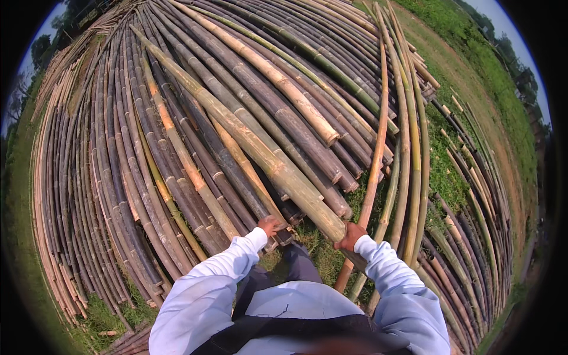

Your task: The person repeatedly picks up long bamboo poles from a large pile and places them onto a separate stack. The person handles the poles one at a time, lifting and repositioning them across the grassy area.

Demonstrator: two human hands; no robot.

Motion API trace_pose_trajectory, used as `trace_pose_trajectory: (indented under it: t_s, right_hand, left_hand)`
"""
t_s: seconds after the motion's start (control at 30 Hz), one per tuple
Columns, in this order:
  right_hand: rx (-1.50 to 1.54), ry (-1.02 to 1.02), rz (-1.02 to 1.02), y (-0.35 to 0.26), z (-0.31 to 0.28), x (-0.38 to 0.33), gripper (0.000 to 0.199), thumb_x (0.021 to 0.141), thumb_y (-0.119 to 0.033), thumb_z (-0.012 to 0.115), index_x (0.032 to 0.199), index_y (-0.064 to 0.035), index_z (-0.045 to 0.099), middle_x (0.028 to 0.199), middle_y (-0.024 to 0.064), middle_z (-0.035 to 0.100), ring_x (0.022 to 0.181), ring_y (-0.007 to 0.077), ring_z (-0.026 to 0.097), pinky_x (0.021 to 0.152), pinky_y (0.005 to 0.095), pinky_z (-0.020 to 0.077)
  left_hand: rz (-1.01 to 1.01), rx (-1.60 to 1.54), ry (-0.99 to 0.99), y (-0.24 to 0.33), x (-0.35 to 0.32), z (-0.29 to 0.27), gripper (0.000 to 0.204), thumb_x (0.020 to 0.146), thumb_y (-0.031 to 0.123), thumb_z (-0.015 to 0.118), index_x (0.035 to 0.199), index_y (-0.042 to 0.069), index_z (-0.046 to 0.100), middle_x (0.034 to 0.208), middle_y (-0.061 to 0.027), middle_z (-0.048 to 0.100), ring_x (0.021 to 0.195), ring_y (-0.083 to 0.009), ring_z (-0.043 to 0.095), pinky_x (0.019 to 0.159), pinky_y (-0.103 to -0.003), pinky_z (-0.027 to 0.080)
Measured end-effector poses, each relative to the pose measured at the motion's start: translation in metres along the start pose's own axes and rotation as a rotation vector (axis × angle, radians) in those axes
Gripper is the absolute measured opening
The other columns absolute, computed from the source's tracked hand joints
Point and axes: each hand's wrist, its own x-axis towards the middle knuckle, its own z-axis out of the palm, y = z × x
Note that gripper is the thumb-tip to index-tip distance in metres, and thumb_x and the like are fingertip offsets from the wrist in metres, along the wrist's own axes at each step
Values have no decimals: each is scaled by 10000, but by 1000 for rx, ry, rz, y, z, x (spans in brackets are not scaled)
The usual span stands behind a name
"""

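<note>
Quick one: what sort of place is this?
Likely an outdoor bamboo storage yard. Long brown bamboo poles lie in a broad, fanned-out spread, bright green grass runs alongside, and dark green trees stand under pale blue open sky.

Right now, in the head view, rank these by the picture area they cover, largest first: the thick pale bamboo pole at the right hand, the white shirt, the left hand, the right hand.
1. White shirt
2. Thick pale bamboo pole
3. Right hand and left hand: too alike to rank.
</note>
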Motion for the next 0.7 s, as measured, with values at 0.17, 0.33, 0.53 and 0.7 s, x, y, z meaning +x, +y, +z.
trace_pose_trajectory:
  t_s: [0.17, 0.33, 0.53, 0.7]
  right_hand:
    - [-102, -62, 259, 93, 32, -146, 720, 579, -384, 806, 1157, -88, 498, 952, 191, 664, 912, 374, 640, 817, 447, 507]
    - [-197, 11, 484, 158, 69, -270, 650, 567, -347, 781, 1111, -113, 513, 1026, 163, 637, 974, 352, 607, 910, 421, 449]
    - [-195, 102, 465, 207, 134, -338, 595, 571, -312, 759, 1086, -120, 532, 993, 130, 630, 972, 307, 598, 927, 401, 398]
    - [-197, -110, 505, 229, 139, -349, 692, 615, -292, 784, 1198, -119, 455, 1091, 113, 626, 1063, 292, 584, 1003, 383, 364]
  left_hand:
    - [261, -414, 275, 161, 39, -142, 967, 750, 565, 659, 1385, -57, 276, 1335, -271, 435, 1128, -352, 534, 912, -427, 447]
    - [298, -709, 216, 232, 43, -155, 1225, 649, 700, 681, 1430, -72, 138, 1411, -288, 314, 1280, -396, 373, 1070, -454, 311]
    - [304, -408, 63, 228, 70, -134, 729, 787, 557, 614, 1274, 34, 466, 1162, -158, 554, 975, -336, 588, 864, -451, 492]
    - [418, -327, 170, 188, 68, -118, 652, 797, 507, 586, 1263, 60, 498, 1209, -119, 527, 1078, -295, 512, 926, -416, 422]
